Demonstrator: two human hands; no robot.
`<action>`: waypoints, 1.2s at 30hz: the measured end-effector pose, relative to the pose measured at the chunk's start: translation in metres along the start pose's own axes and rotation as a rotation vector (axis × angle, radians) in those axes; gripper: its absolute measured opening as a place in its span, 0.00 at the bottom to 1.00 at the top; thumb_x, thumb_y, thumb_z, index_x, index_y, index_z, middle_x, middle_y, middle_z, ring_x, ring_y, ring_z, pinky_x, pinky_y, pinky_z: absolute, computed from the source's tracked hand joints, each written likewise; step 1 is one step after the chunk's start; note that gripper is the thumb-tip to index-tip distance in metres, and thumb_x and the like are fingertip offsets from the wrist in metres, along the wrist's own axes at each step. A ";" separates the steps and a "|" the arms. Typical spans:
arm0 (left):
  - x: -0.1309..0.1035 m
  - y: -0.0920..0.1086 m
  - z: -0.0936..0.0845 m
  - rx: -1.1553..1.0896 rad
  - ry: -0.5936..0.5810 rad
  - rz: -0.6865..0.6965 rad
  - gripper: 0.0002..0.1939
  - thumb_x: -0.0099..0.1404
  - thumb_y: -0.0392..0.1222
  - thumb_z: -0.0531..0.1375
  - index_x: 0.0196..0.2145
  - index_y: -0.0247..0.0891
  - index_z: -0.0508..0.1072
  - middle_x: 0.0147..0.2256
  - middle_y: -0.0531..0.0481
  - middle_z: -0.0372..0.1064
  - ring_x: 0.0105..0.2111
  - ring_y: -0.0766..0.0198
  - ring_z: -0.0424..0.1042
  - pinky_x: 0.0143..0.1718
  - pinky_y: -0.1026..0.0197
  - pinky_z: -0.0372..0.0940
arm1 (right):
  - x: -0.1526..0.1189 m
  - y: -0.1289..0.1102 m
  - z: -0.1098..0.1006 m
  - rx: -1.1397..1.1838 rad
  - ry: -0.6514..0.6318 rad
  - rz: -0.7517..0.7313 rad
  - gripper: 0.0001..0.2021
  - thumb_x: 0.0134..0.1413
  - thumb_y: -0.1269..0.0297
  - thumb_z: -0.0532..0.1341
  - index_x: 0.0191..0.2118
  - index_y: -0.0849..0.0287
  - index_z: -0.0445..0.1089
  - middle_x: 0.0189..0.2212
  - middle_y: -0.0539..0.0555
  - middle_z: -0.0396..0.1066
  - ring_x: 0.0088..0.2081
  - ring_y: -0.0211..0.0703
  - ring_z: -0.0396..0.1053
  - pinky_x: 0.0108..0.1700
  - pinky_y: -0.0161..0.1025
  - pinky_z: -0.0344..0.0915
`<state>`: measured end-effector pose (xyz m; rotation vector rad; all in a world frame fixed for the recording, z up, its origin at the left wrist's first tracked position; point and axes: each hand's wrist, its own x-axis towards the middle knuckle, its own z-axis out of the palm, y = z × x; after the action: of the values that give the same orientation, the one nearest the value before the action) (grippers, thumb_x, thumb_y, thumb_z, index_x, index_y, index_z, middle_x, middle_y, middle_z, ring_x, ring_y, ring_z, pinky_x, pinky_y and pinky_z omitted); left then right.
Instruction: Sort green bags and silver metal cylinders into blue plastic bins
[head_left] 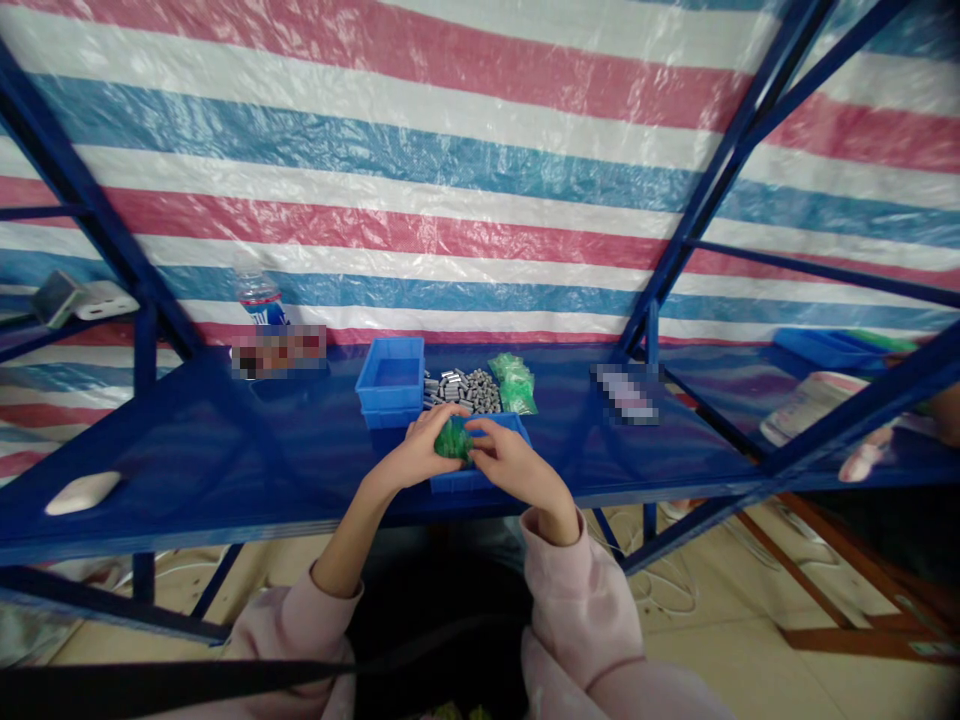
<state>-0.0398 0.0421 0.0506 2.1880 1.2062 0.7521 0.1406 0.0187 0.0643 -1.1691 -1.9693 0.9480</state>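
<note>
Between my two hands is a green plastic bag point(452, 440), held over a blue bin point(511, 424) near the table's front edge. My left hand point(420, 447) curls round the bag's left side. My right hand point(510, 457) grips its right side with bent fingers. What the bag contains is too blurred to tell. Just behind my hands lies a pile of small grey metal cylinders point(469, 388). Several green plastic bags point(514, 382) are heaped to the right of the pile. Stacked blue bins point(390, 378) stand to its left.
The blue table point(315, 440) has a plastic bottle point(259, 295) at the back left and a white rounded object point(82, 493) at the left. Blue frame posts point(675, 240) slant up behind. A co-worker's hand point(862, 455) is at the far right, near a white bag point(814, 405).
</note>
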 end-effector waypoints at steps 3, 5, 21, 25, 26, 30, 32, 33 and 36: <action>0.000 0.000 0.000 -0.005 -0.006 0.002 0.32 0.52 0.39 0.64 0.54 0.46 0.61 0.56 0.47 0.61 0.57 0.50 0.59 0.58 0.48 0.52 | 0.000 0.005 0.000 -0.009 -0.010 -0.002 0.19 0.49 0.76 0.53 0.49 0.60 0.65 0.29 0.51 0.75 0.31 0.40 0.72 0.32 0.35 0.64; 0.000 -0.002 0.000 -0.005 -0.005 0.026 0.33 0.52 0.41 0.65 0.55 0.46 0.61 0.57 0.46 0.60 0.58 0.50 0.58 0.59 0.49 0.52 | 0.002 0.009 0.001 -0.007 0.009 0.006 0.21 0.49 0.77 0.52 0.51 0.60 0.64 0.25 0.49 0.73 0.28 0.40 0.71 0.31 0.35 0.64; -0.001 -0.005 0.002 0.030 -0.014 0.008 0.30 0.57 0.48 0.64 0.57 0.51 0.64 0.61 0.48 0.56 0.61 0.48 0.53 0.61 0.45 0.48 | 0.013 0.012 0.012 0.033 0.254 0.134 0.15 0.45 0.71 0.57 0.42 0.56 0.59 0.25 0.47 0.72 0.26 0.41 0.70 0.31 0.36 0.64; -0.002 -0.003 0.002 0.019 -0.004 0.003 0.28 0.56 0.47 0.64 0.55 0.51 0.65 0.59 0.48 0.57 0.60 0.48 0.56 0.60 0.45 0.49 | 0.012 0.013 0.014 0.072 0.311 0.108 0.13 0.46 0.65 0.60 0.39 0.55 0.57 0.34 0.52 0.71 0.27 0.39 0.70 0.32 0.38 0.67; -0.002 -0.003 0.002 0.017 -0.002 0.003 0.28 0.56 0.47 0.64 0.55 0.50 0.65 0.59 0.48 0.57 0.60 0.49 0.56 0.60 0.45 0.49 | 0.012 0.011 0.014 0.067 0.295 0.092 0.12 0.46 0.66 0.59 0.38 0.55 0.57 0.34 0.51 0.70 0.27 0.39 0.69 0.32 0.38 0.67; -0.002 -0.005 0.003 0.017 -0.002 0.009 0.26 0.56 0.45 0.64 0.53 0.49 0.66 0.59 0.48 0.57 0.60 0.50 0.56 0.60 0.47 0.49 | 0.008 0.003 0.013 0.030 0.190 0.040 0.11 0.46 0.72 0.57 0.37 0.55 0.57 0.35 0.51 0.68 0.29 0.39 0.71 0.32 0.38 0.68; -0.001 -0.007 0.003 0.022 -0.007 0.007 0.24 0.56 0.45 0.64 0.51 0.48 0.66 0.60 0.48 0.57 0.60 0.49 0.56 0.60 0.46 0.49 | 0.006 -0.001 0.012 0.004 0.167 0.029 0.12 0.46 0.74 0.56 0.37 0.55 0.56 0.34 0.51 0.69 0.30 0.40 0.71 0.32 0.38 0.67; -0.001 -0.008 0.003 0.025 -0.009 0.005 0.24 0.56 0.44 0.64 0.51 0.48 0.67 0.60 0.48 0.57 0.60 0.49 0.56 0.60 0.46 0.49 | 0.005 -0.003 0.013 -0.009 0.162 0.023 0.12 0.46 0.75 0.56 0.37 0.55 0.56 0.33 0.50 0.69 0.30 0.40 0.72 0.32 0.37 0.67; -0.001 -0.007 0.003 0.033 -0.009 0.001 0.22 0.56 0.44 0.63 0.49 0.47 0.67 0.60 0.48 0.56 0.60 0.49 0.55 0.60 0.46 0.49 | 0.002 -0.004 0.013 -0.043 0.144 -0.008 0.12 0.46 0.77 0.54 0.36 0.54 0.56 0.30 0.49 0.69 0.30 0.42 0.72 0.32 0.36 0.66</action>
<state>-0.0422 0.0440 0.0437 2.2164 1.2212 0.7274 0.1273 0.0161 0.0615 -1.2176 -1.8860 0.7981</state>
